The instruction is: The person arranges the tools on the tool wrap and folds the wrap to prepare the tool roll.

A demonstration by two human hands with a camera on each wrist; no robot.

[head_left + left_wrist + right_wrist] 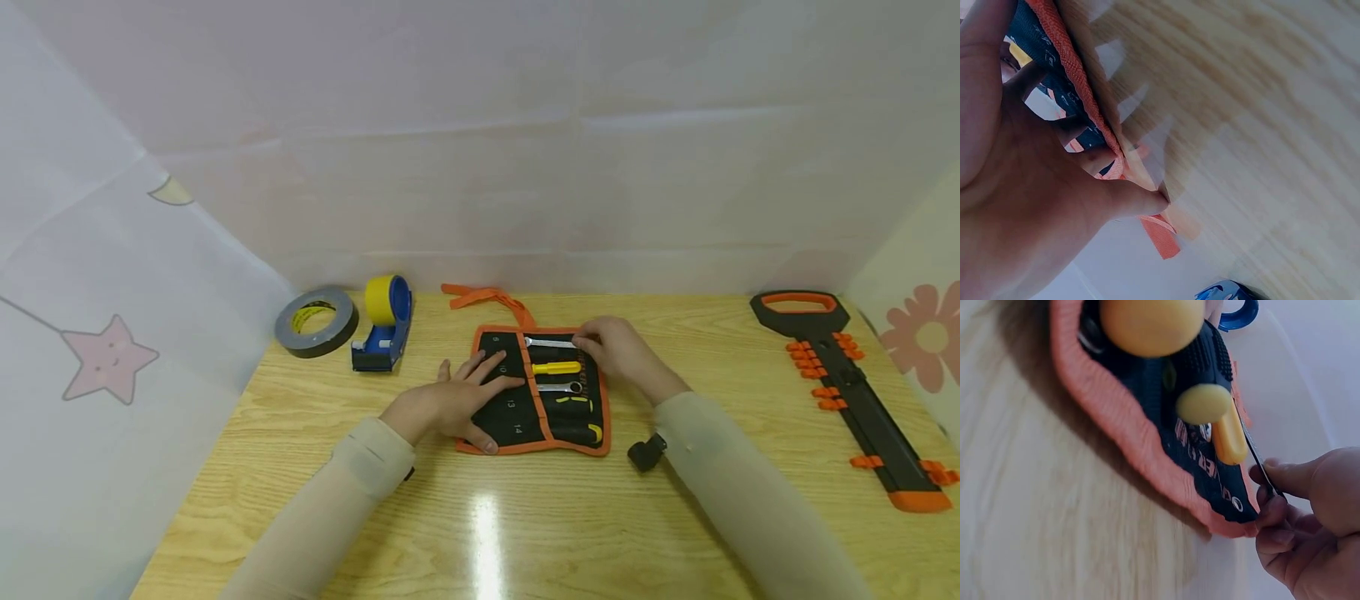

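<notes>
A black tool roll (525,417) with orange trim lies unrolled on the wooden table, size numbers printed on its pocket side. My left hand (457,404) rests on that side with its fingers spread straight. Near the roll's far edge, my right hand (618,354) pinches the end of a silver wrench (551,342), whose other end sits in the top pocket. In the right wrist view, thumb and fingertips close on the thin wrench (1252,447). Below it in the pockets are a yellow-handled screwdriver (557,367), a second wrench (555,387) and a black-and-yellow handled tool (573,400).
An orange tie strap (480,295) trails from the roll's far side. Left of it stand a blue tape dispenser (378,354) with yellow tape and a grey tape roll (341,325). At the right lies a long black-and-orange tool (862,408) with orange clips. A pale cloth backdrop (480,183) encloses the table.
</notes>
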